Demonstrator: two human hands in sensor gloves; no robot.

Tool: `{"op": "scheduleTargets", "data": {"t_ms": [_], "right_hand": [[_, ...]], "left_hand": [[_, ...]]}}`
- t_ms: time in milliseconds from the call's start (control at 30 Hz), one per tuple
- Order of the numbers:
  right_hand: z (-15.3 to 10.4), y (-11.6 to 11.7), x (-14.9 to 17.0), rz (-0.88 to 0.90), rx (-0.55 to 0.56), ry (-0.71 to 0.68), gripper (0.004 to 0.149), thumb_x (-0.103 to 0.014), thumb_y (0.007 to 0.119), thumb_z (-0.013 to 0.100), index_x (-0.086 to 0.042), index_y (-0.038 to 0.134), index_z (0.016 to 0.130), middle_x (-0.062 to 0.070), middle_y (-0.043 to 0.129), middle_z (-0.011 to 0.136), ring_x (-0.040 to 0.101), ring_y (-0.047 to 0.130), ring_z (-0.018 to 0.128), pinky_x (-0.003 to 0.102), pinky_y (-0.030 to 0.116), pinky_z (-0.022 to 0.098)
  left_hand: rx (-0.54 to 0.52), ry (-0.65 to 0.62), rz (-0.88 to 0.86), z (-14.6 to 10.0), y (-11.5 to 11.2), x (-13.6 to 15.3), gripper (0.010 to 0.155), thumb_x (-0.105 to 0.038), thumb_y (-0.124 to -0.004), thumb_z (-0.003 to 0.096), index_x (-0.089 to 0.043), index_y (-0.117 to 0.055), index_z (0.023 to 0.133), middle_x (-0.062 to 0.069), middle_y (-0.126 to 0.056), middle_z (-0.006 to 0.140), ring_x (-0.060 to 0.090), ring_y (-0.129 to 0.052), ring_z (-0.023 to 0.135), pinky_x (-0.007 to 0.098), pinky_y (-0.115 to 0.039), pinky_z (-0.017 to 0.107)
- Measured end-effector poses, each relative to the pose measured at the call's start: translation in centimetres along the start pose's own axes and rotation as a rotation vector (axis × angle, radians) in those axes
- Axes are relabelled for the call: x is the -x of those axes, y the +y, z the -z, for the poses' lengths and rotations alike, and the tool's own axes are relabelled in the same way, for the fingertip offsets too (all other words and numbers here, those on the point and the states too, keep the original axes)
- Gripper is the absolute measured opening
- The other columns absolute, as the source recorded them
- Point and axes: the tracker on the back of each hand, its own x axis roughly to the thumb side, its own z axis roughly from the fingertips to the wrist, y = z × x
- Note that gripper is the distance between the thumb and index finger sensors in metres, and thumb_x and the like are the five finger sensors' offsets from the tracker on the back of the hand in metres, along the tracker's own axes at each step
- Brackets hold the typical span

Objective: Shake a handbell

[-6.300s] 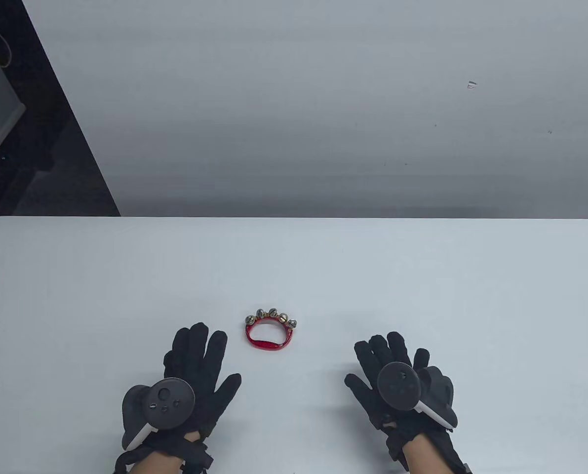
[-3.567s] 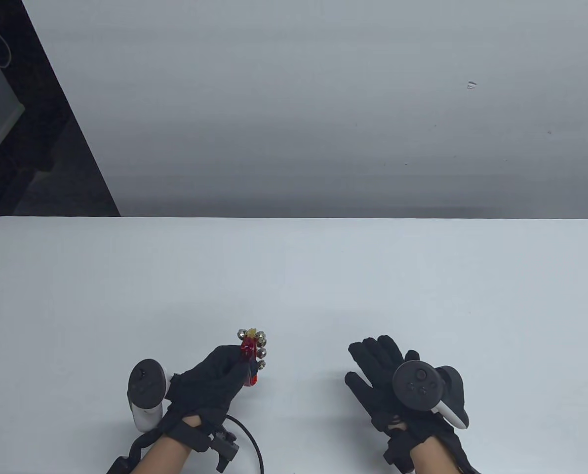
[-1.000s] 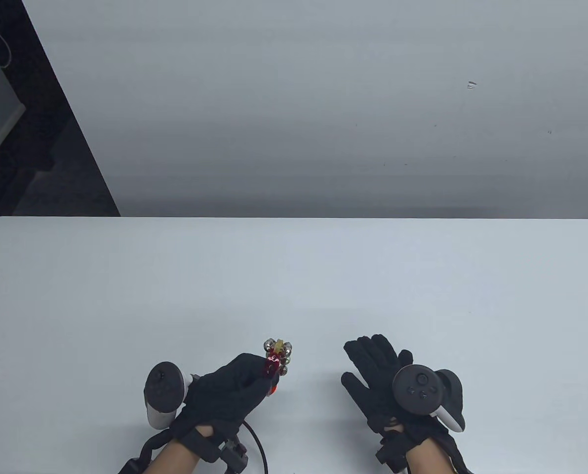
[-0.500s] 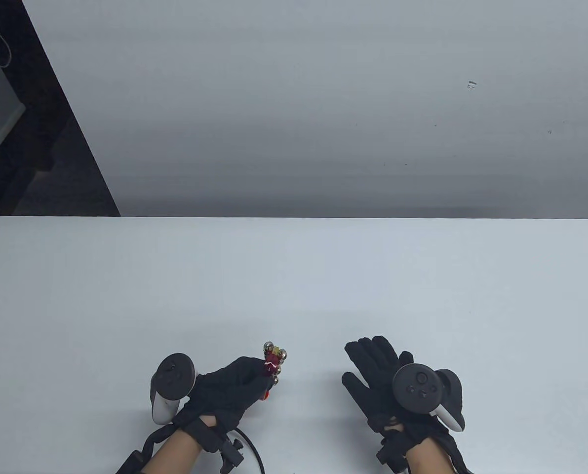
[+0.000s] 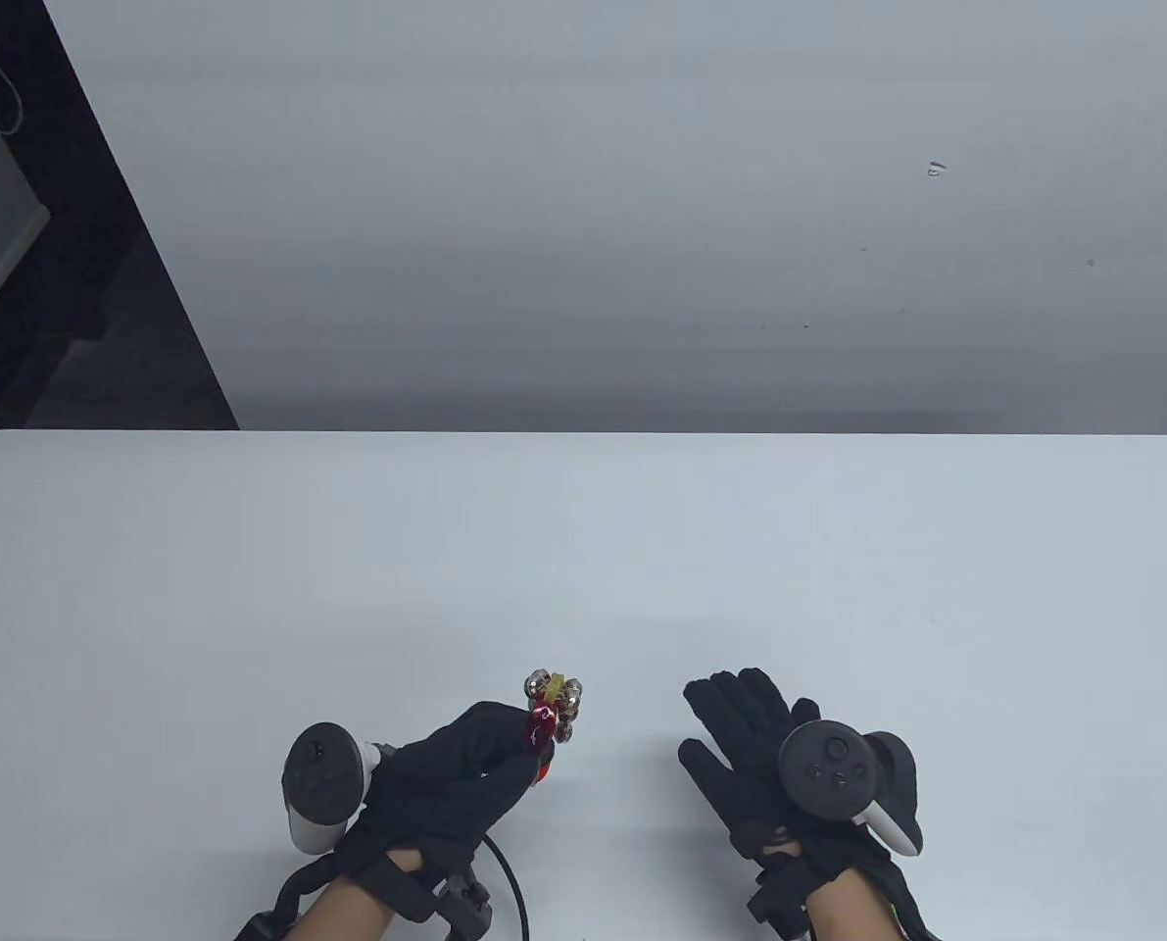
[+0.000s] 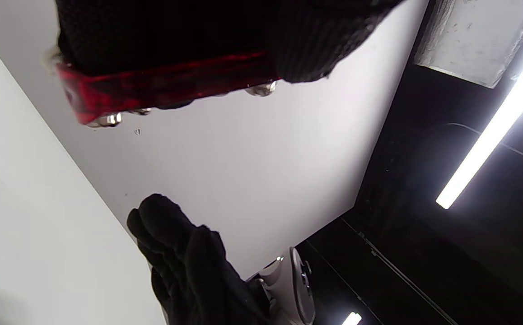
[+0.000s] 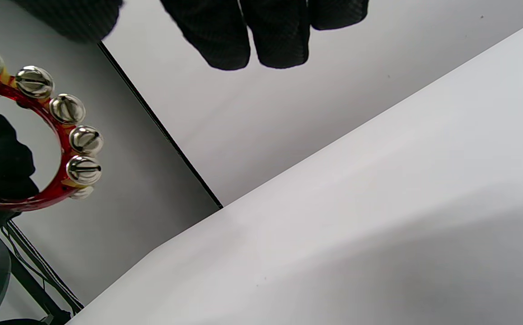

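Observation:
The handbell (image 5: 549, 714) is a red plastic ring with several silver jingle bells on its outer arc. My left hand (image 5: 465, 774) grips its red handle and holds it above the white table (image 5: 583, 549), bells pointing away from me. The left wrist view shows the red handle (image 6: 162, 85) under my closed fingers. In the right wrist view the bell's arc (image 7: 58, 135) is at the left edge. My right hand (image 5: 750, 745) lies flat and empty on the table, to the right of the bell, fingers spread.
The table's far edge (image 5: 583, 433) borders a grey wall. A dark gap lies beyond the far left corner (image 5: 83, 323). A black cable (image 5: 510, 877) loops from my left wrist over the table.
My left hand has swung the bell back away from me and slightly right over the last half second, after tilting it toward me before. The right hand has stayed still.

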Motion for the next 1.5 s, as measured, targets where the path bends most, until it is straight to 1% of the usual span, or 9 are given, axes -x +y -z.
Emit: {"op": "scheduleTargets", "data": {"t_ms": [100, 167, 367, 733, 833, 933, 1000, 1133, 1500], "right_hand": [[0.1, 0.2, 0.1, 0.002, -0.008, 0.009, 0.073, -0.059, 0.057, 0.052, -0.014, 0.053, 0.109, 0.019, 0.049, 0.113, 0.047, 0.036, 0.106, 0.072, 0.019, 0.062], [0.0, 0.2, 0.1, 0.003, -0.011, 0.011, 0.073, -0.059, 0.057, 0.052, -0.014, 0.053, 0.109, 0.019, 0.049, 0.113, 0.047, 0.036, 0.106, 0.072, 0.019, 0.062], [0.0, 0.1, 0.2, 0.008, -0.006, 0.014, 0.073, -0.059, 0.057, 0.052, -0.014, 0.053, 0.109, 0.019, 0.049, 0.113, 0.047, 0.036, 0.106, 0.072, 0.019, 0.062], [0.0, 0.1, 0.3, 0.006, -0.008, 0.013, 0.073, -0.059, 0.057, 0.052, -0.014, 0.053, 0.109, 0.019, 0.049, 0.113, 0.047, 0.036, 0.106, 0.072, 0.019, 0.062], [-0.1, 0.0, 0.3, 0.007, -0.006, 0.015, 0.073, -0.059, 0.057, 0.052, -0.014, 0.053, 0.109, 0.019, 0.049, 0.113, 0.047, 0.036, 0.106, 0.072, 0.019, 0.062], [-0.1, -0.1, 0.2, 0.013, -0.002, 0.011, 0.073, -0.059, 0.057, 0.052, -0.014, 0.053, 0.109, 0.019, 0.048, 0.113, 0.047, 0.036, 0.107, 0.072, 0.019, 0.062], [0.0, 0.0, 0.2, 0.012, -0.002, 0.01, 0.073, -0.059, 0.057, 0.052, -0.014, 0.053, 0.109, 0.019, 0.048, 0.113, 0.047, 0.036, 0.106, 0.072, 0.019, 0.062], [0.1, 0.3, 0.4, 0.008, -0.016, 0.021, 0.073, -0.059, 0.057, 0.052, -0.014, 0.053, 0.109, 0.019, 0.049, 0.112, 0.047, 0.036, 0.106, 0.072, 0.019, 0.062], [0.1, 0.3, 0.6, 0.018, -0.013, 0.025, 0.073, -0.059, 0.057, 0.052, -0.014, 0.053, 0.109, 0.019, 0.049, 0.113, 0.047, 0.036, 0.106, 0.072, 0.019, 0.062]], "left_hand": [[0.066, 0.152, -0.018, -0.3, -0.6, 3.4, 0.042, -0.033, -0.084, 0.0481, -0.01, -0.088, 0.083, 0.017, -0.09, 0.081, 0.04, -0.101, 0.066, 0.051, -0.089, 0.052], [0.08, 0.18, 0.014, -0.4, -0.7, 4.2, 0.043, -0.034, -0.084, 0.048, -0.01, -0.087, 0.084, 0.016, -0.091, 0.081, 0.04, -0.101, 0.066, 0.051, -0.089, 0.052], [0.092, 0.191, 0.017, -0.1, -1.0, 4.5, 0.043, -0.034, -0.084, 0.048, -0.011, -0.088, 0.084, 0.016, -0.091, 0.08, 0.04, -0.101, 0.066, 0.05, -0.089, 0.052], [0.11, 0.282, 0.036, -0.3, -1.0, 6.1, 0.043, -0.033, -0.084, 0.048, -0.01, -0.087, 0.084, 0.017, -0.09, 0.08, 0.04, -0.101, 0.066, 0.051, -0.089, 0.052], [0.105, 0.202, 0.055, -0.1, -1.0, 4.2, 0.043, -0.034, -0.084, 0.0481, -0.01, -0.088, 0.084, 0.017, -0.091, 0.08, 0.04, -0.101, 0.066, 0.051, -0.089, 0.052], [0.024, -0.054, -0.011, -0.1, -0.8, -1.0, 0.043, -0.034, -0.084, 0.0478, -0.011, -0.087, 0.084, 0.016, -0.091, 0.081, 0.039, -0.101, 0.066, 0.05, -0.089, 0.052], [-0.014, -0.092, -0.019, 0.0, -0.6, -2.0, 0.042, -0.035, -0.084, 0.0474, -0.012, -0.088, 0.083, 0.015, -0.091, 0.081, 0.038, -0.101, 0.067, 0.049, -0.089, 0.053], [0.052, 0.117, -0.016, -0.3, -0.7, 2.3, 0.042, -0.033, -0.084, 0.0481, -0.01, -0.088, 0.083, 0.017, -0.09, 0.081, 0.04, -0.101, 0.066, 0.051, -0.089, 0.052], [0.086, 0.181, 0.01, -0.3, -0.8, 3.9, 0.043, -0.034, -0.084, 0.048, -0.011, -0.087, 0.084, 0.016, -0.091, 0.081, 0.04, -0.101, 0.066, 0.05, -0.089, 0.052]]}}
